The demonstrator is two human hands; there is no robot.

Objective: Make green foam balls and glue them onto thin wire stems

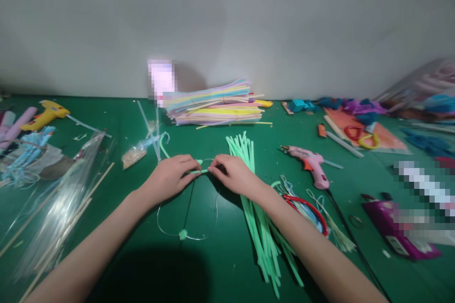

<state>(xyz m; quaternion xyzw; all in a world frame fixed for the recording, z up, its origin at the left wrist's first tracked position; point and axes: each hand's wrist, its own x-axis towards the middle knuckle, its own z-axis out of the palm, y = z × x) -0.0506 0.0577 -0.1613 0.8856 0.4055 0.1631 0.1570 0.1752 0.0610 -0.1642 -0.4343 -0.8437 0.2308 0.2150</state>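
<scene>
My left hand (174, 176) and my right hand (234, 176) meet over the table's middle. Their fingertips pinch a short stretch of light green pipe cleaner (204, 171). A curled green pipe cleaner end (163, 141) sticks up behind my left hand; whether it belongs to the same piece, I cannot tell. Thin clear line (159, 221) loops out below my hands, with a small green knotted piece (183, 235) on it. A bundle of green pipe cleaners (261, 236) lies beside my right hand, partly under that forearm.
Pastel pipe cleaners (216, 104) are stacked at the wall. To the right lie a pink glue gun (307, 161), red-handled scissors (313, 213) and a purple packet (394, 227). At left are a yellow glue gun (48, 114), clear plastic sleeves (67, 213) and a bag of beads (133, 156).
</scene>
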